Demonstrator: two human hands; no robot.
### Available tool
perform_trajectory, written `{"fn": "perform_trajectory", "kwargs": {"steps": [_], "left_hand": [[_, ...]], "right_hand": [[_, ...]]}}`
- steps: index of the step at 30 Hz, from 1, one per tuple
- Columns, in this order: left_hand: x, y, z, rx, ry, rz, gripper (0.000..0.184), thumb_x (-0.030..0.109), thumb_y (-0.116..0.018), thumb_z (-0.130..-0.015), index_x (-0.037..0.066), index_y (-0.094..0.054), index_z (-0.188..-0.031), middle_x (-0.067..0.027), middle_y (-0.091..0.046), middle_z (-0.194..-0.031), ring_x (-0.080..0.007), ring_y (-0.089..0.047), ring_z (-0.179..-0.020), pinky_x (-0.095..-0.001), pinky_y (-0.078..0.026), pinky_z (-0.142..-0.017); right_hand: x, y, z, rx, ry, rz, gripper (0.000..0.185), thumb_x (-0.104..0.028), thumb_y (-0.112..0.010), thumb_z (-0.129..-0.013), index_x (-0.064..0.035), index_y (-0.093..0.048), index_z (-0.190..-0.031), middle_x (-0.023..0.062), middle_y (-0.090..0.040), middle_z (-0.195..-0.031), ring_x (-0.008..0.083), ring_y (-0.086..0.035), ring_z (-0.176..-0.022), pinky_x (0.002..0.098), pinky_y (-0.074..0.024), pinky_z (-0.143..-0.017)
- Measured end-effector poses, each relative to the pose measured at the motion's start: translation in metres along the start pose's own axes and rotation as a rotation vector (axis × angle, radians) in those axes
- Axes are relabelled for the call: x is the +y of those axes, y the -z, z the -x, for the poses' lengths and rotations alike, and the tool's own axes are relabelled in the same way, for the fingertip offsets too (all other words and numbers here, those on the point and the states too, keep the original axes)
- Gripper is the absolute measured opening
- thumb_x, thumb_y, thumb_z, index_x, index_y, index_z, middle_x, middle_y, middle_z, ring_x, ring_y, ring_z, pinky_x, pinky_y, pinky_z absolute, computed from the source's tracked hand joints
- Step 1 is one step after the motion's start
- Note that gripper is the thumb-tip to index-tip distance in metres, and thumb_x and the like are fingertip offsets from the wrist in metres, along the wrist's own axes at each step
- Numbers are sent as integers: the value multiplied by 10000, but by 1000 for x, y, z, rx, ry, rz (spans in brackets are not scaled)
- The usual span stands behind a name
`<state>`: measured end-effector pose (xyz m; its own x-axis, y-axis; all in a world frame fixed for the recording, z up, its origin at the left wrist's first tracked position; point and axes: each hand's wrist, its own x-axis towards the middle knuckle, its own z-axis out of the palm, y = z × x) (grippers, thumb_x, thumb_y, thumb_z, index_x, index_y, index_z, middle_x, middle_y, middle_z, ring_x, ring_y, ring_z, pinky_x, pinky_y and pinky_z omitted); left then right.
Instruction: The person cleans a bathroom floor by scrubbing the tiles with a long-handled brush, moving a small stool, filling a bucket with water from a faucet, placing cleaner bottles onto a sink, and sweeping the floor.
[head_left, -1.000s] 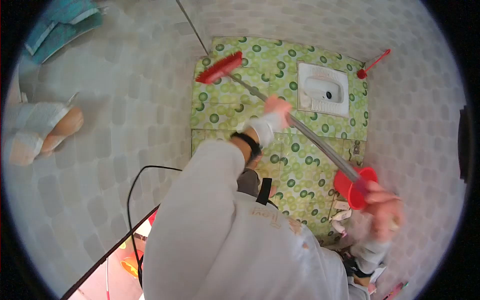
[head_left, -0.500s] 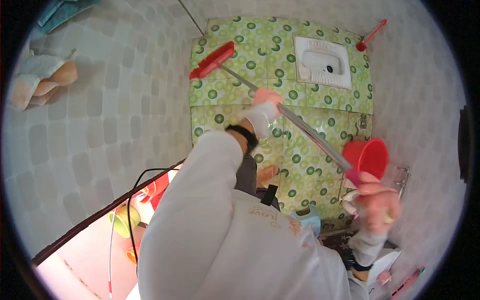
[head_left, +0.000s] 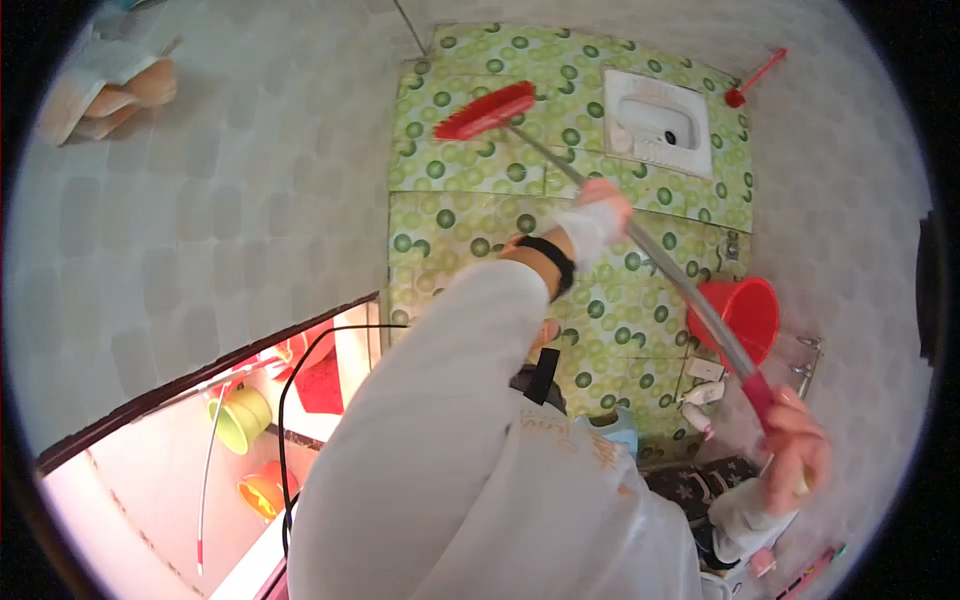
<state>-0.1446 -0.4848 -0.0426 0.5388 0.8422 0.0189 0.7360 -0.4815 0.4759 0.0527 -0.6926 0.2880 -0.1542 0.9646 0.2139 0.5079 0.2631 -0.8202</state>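
A long-handled floor brush stretches diagonally across the view, its red bristled head [head_left: 487, 110] over the green-patterned tile floor [head_left: 470, 215] at the far left. Whether the bristles touch the tiles I cannot tell. My left hand [head_left: 604, 204] is wrapped round the middle of the grey metal handle [head_left: 690, 288]. Around the pink grip [head_left: 759, 398] at the near end, my right hand [head_left: 797, 455] is closed. Right of the brush head, a white squat toilet [head_left: 658, 122] is set into the raised part of the floor.
A red bucket [head_left: 750, 315] stands by the right wall, with a white bottle [head_left: 704, 393] nearby. In the far right corner leans a red toilet brush [head_left: 737, 97]. At lower left, a doorway shows a yellow-green bucket [head_left: 241, 420] and an orange one [head_left: 264, 488]. A black cable [head_left: 283, 420] hangs there.
The brush head has swung right, towards the squat toilet. My left hand has moved right with the handle, and my right hand has shifted slightly right and nearer my body.
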Motion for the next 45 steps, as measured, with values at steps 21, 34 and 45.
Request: {"fn": "perform_trajectory", "kwargs": {"steps": [21, 34, 45], "left_hand": [[202, -32, -20, -323, -334, 208, 119, 221, -668, -555, 147, -661, -648, -104, -621, -649, -323, -610, -682, -434, -459, -614], [46, 2, 106, -322, -127, -36, 170, 310, -688, -561, 177, -644, -658, -76, -577, -638, -344, -577, -695, -452, -449, -586], [255, -69, 3, -230, -430, 283, 165, 223, -694, -585, 137, -672, -724, -118, -628, -684, -313, -620, -704, -415, -491, -638]], "right_hand": [[-51, 85, 122, 106, 10, -77, 300, -111, -375, -901, -40, -429, -614, 128, -525, -612, 272, -531, -691, 379, -443, -679], [4, 17, 100, 233, 44, -370, 127, -110, -462, -885, -43, -513, -790, 136, -619, -638, 304, -636, -655, 366, -517, -563], [-58, 94, 169, 577, -84, 21, 344, -228, -394, -926, -94, -368, -610, 83, -460, -564, 217, -491, -584, 334, -431, -629]]}}
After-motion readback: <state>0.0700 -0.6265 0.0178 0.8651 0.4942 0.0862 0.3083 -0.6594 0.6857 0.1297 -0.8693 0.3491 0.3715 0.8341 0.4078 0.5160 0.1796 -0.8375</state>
